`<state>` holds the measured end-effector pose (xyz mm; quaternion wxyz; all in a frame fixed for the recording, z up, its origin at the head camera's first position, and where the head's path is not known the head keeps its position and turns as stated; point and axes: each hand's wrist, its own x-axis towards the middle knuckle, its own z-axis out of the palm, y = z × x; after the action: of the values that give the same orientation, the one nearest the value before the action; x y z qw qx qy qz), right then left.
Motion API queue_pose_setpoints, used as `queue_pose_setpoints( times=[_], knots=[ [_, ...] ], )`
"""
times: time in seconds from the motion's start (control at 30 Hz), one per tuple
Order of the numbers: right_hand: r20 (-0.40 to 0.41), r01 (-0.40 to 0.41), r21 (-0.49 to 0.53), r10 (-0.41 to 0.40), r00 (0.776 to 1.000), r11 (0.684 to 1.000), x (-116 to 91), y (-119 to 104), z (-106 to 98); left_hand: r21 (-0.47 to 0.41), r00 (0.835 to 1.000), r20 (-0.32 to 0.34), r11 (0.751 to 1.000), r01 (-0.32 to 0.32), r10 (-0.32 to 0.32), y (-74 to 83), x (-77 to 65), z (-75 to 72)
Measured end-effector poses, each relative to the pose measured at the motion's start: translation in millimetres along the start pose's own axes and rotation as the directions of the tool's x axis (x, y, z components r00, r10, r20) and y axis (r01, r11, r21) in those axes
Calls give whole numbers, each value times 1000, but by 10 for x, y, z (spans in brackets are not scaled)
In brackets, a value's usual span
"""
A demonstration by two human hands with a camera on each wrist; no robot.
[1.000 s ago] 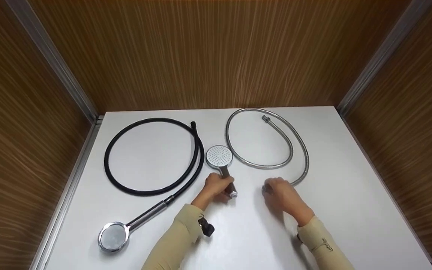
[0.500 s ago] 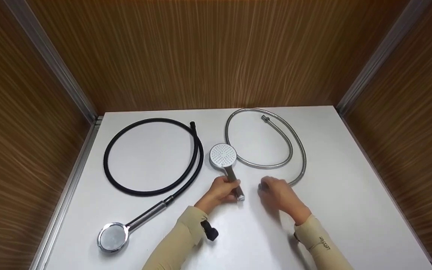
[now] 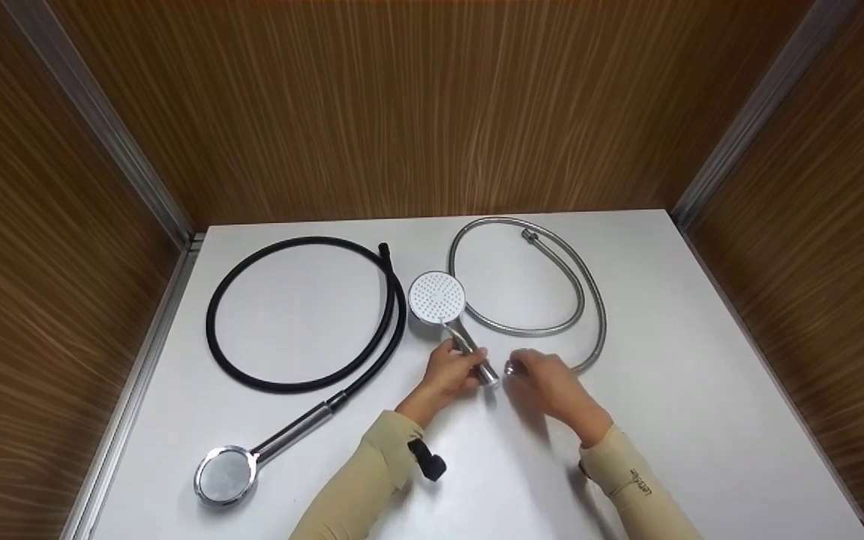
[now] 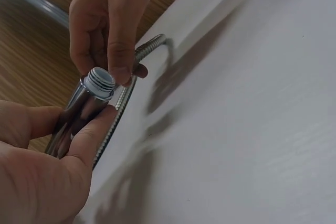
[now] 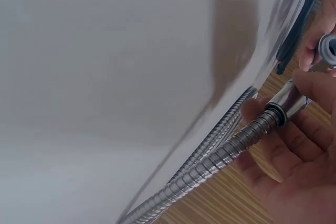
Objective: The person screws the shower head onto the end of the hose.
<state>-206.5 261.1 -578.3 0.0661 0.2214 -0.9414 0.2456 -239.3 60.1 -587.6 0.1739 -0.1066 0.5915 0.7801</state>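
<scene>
Wood-grain panels [image 3: 432, 105] stand behind and on both sides of a white table [image 3: 702, 420], with metal rails [image 3: 112, 127] running down the two back corners. Just below the middle of the head view, the left hand [image 3: 448, 373] is curled round the handle [image 3: 463, 341] of a shower head [image 3: 438, 298], whose white, dotted face looks up near the frame's centre. Its pale threaded end [image 4: 101, 80] (the left wrist view shows the ridges plainly) points toward the right hand [image 3: 552, 382], which is near it, right of centre. That hand pinches a shiny metal fitting [image 5: 287, 100] between thumb and fingers; a small gap parts fitting and thread. From the fitting, a ribbed metal hose [image 3: 601, 300] bends right, then loops above, its other end [image 3: 529, 235] lying inside the loop. Tan sleeves [image 3: 357, 465] reach in from the bottom edge. Farther out, at centre left, a black hose [image 3: 211, 315] lies in a wide loop and joins a second, chrome-rimmed head [image 3: 226, 476] at the lower left.
</scene>
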Motion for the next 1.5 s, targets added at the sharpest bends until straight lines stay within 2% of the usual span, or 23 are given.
queue_pose_setpoints(
  times=[0.1, 0.2, 0.3, 0.43, 0.57, 0.87, 1.17, 1.33, 1.5],
  knots=[
    [0, -3, 28, 3, 1000, 1000, 20, -28, 8, -76, 999, -22, 997, -28, 26, 6, 5, 26],
    [-4, 12, 43, -11, 1000, 999, 37, -48, 18, -99, 998, -48, 994, -51, 47, 6, 3, 51],
    [-2, 15, 43, -15, 1000, 999, 53, -66, 22, -82, 995, -75, 994, -71, 65, 1, -7, 68],
    [4, -21, 40, 20, 1000, 999, 61, -78, 17, -54, 991, -102, 994, -95, 89, 7, -22, 72],
    [12, -42, 49, 42, 999, 998, 48, -85, 12, -93, 988, -116, 989, -111, 100, 12, -18, 61],
    [-7, 6, 37, -6, 1000, 999, 28, -131, 34, -150, 984, -150, 981, -124, 101, 27, -6, 65],
    [-2, 4, 38, -4, 1000, 999, 42, -161, 48, -210, 977, -165, 963, -171, 137, 26, -26, 106],
    [5, -13, 26, 13, 1000, 1000, 41, -171, 59, -216, 972, -171, 957, -194, 159, 11, -42, 116],
    [-14, 8, 12, -8, 1000, 1000, 27, -166, 76, -213, 970, -173, 955, -208, 173, 8, -58, 136]
  ],
)
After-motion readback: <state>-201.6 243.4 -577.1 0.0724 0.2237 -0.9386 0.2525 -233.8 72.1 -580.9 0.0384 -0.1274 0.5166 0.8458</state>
